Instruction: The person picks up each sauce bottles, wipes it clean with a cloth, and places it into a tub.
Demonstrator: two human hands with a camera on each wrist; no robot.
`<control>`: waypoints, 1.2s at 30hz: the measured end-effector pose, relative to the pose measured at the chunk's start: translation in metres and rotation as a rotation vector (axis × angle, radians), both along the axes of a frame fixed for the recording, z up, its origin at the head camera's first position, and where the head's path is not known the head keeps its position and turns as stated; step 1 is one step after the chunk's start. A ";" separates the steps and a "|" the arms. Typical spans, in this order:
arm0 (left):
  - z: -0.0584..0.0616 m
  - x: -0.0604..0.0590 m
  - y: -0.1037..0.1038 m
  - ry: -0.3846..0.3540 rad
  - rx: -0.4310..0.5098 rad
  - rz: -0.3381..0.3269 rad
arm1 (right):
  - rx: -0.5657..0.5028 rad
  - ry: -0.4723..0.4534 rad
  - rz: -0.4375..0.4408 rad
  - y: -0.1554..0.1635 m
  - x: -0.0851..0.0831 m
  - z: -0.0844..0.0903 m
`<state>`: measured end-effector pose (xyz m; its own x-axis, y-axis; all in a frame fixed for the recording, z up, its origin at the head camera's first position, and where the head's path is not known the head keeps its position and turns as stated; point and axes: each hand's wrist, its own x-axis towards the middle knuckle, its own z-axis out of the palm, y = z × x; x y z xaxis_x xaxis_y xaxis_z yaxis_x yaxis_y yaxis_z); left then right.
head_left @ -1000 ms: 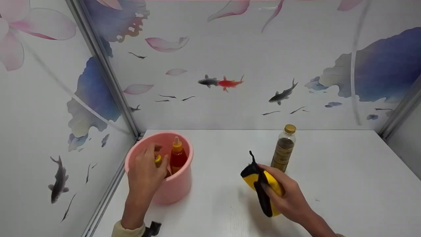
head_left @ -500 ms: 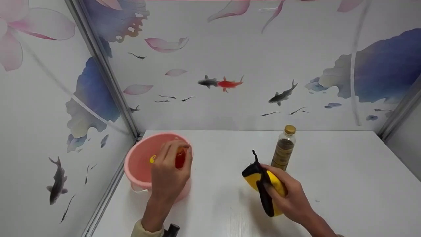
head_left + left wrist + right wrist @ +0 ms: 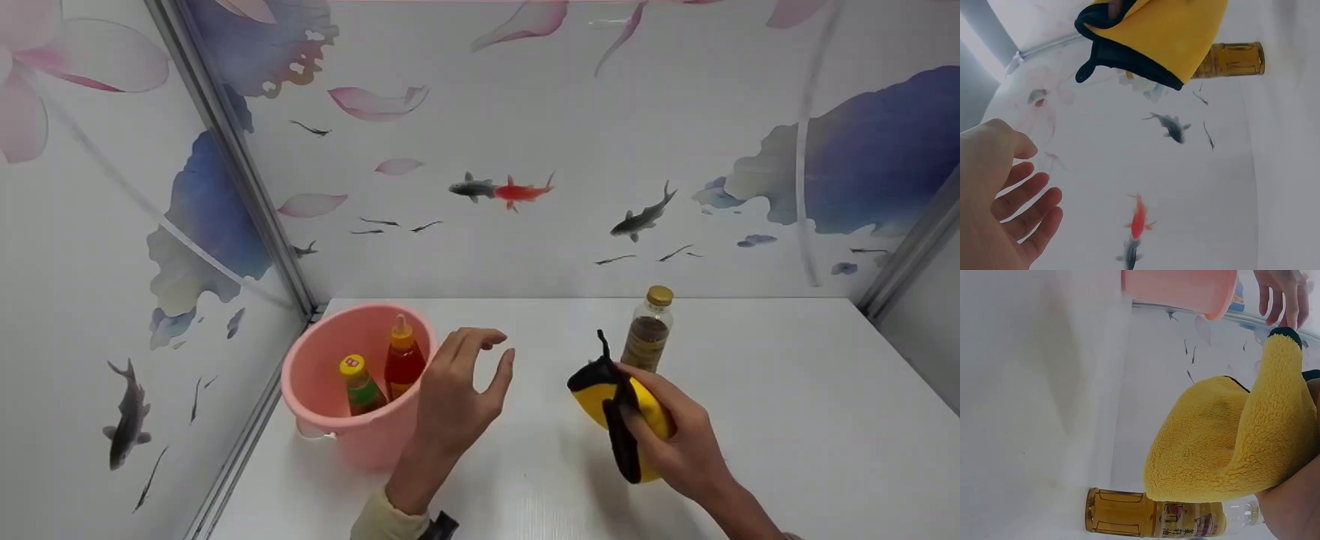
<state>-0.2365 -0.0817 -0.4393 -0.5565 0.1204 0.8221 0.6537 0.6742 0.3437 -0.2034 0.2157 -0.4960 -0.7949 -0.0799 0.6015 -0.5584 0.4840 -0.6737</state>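
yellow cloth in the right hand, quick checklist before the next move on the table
1. Right hand grips the yellow cloth: ok.
2. Left hand holds nothing, fingers loose: ok.
3. Left hand clear of the pink bucket: ok, beside the rim.
4. Red bottle and green bottle upright inside the bucket: ok.
5. Brown bottle upright, capped, behind the cloth: ok.
6. Cloth touching the brown bottle: cannot tell.

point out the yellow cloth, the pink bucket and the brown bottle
yellow cloth [image 3: 651, 405], head view, yellow fleece face
pink bucket [image 3: 319, 352], head view, inner wall
brown bottle [image 3: 646, 341], head view, label
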 end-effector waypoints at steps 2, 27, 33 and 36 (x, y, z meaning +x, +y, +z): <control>-0.004 -0.003 0.011 -0.020 -0.005 -0.025 | -0.004 -0.001 -0.027 0.005 0.000 0.001; -0.047 -0.050 0.136 -0.334 -0.106 -0.151 | -0.033 -0.004 -0.338 0.075 0.010 -0.002; -0.057 -0.064 0.156 -0.381 -0.070 -0.171 | -0.056 0.012 -0.375 0.084 0.010 -0.005; -0.060 -0.069 0.164 -0.405 -0.058 -0.172 | -0.055 0.012 -0.393 0.088 0.011 -0.006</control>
<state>-0.3057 0.0824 -0.4992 -0.7998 0.2791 0.5314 0.5789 0.5928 0.5599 -0.1926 0.3039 -0.5016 -0.7514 0.2617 0.6058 -0.3460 0.6254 -0.6994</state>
